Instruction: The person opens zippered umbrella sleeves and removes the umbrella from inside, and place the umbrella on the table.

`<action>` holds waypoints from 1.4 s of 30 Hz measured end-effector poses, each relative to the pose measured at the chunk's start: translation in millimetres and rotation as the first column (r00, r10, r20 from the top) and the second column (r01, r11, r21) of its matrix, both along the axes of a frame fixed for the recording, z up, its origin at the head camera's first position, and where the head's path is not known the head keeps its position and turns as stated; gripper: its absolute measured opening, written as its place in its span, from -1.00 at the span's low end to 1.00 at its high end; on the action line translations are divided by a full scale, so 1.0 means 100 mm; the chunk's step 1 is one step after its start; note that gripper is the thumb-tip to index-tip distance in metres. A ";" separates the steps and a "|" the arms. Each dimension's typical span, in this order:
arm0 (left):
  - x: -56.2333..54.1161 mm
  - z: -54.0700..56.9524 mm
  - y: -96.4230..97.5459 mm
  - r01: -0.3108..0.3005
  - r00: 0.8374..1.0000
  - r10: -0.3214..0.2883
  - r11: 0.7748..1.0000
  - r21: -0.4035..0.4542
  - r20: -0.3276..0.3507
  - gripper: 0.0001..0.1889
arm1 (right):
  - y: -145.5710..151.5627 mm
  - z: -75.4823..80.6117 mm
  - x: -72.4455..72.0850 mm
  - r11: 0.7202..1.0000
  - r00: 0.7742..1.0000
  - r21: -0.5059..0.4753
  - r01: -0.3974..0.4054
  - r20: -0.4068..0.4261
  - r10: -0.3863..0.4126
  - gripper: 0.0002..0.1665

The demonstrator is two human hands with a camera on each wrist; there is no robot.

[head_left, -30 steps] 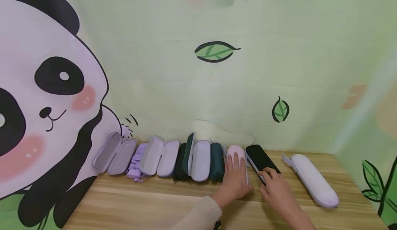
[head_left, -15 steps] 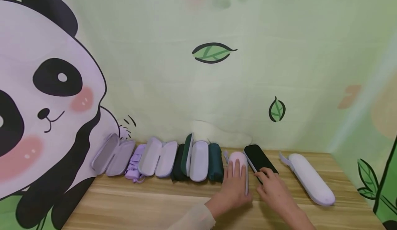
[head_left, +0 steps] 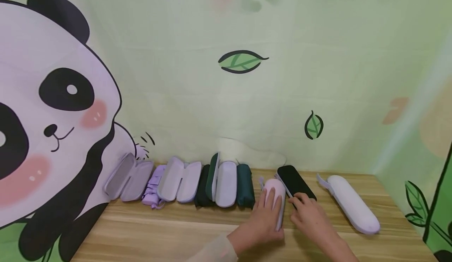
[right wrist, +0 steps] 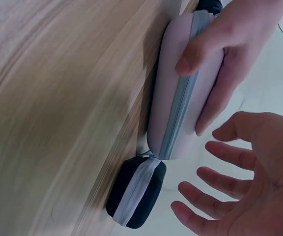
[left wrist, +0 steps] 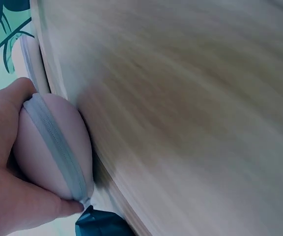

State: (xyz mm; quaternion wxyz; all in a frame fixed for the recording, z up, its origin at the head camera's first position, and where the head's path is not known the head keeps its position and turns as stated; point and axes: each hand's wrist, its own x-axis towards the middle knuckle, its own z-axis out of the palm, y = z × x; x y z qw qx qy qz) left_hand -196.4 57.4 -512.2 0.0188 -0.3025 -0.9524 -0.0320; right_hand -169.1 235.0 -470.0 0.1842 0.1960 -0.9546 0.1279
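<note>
A pink zippered case (head_left: 276,186) lies lengthwise on the table, its grey zip running along the side. My left hand (head_left: 262,219) grips it from above, thumb on one side and fingers on the other, as the left wrist view shows on the case's end (left wrist: 53,142). Just to the right lies a black-topped zippered case (head_left: 296,179). My right hand (head_left: 310,214) is by its near end; in the right wrist view the right hand's (right wrist: 249,182) fingers are loosely spread, with a gap to the black case (right wrist: 136,191).
Left of the pink case stand a dark teal case (head_left: 245,185), an opened green case (head_left: 226,183), a black case, an opened pale case (head_left: 188,181), a purple item (head_left: 153,187) and an opened grey-lilac case (head_left: 137,180). A white case (head_left: 353,205) lies right. A printed backdrop rises behind.
The pink case has slid toward me and slightly right under my left hand, leaving a gap beside the teal case. My right hand has barely moved.
</note>
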 end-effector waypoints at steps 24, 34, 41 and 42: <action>0.17 0.12 -1.06 0.661 0.715 -0.697 0.700 -0.272 -0.056 -0.06 | 0.05 0.17 -0.21 0.967 0.940 0.077 -0.244 0.263 0.217 -0.67; 0.27 0.10 -1.20 0.708 0.665 -0.744 0.657 -0.261 -0.071 -0.15 | -0.22 0.28 -0.36 0.902 0.833 0.102 -0.420 0.437 0.339 -0.78; 0.32 0.05 -1.19 0.679 0.597 -0.768 0.638 -0.363 -0.232 -0.25 | -0.32 0.28 -0.49 0.872 0.759 0.160 -0.463 0.580 0.296 -0.84; 0.33 0.05 -1.19 0.673 0.593 -0.766 0.641 -0.369 -0.249 -0.25 | -0.33 0.29 -0.51 0.872 0.752 0.170 -0.459 0.597 0.279 -0.85</action>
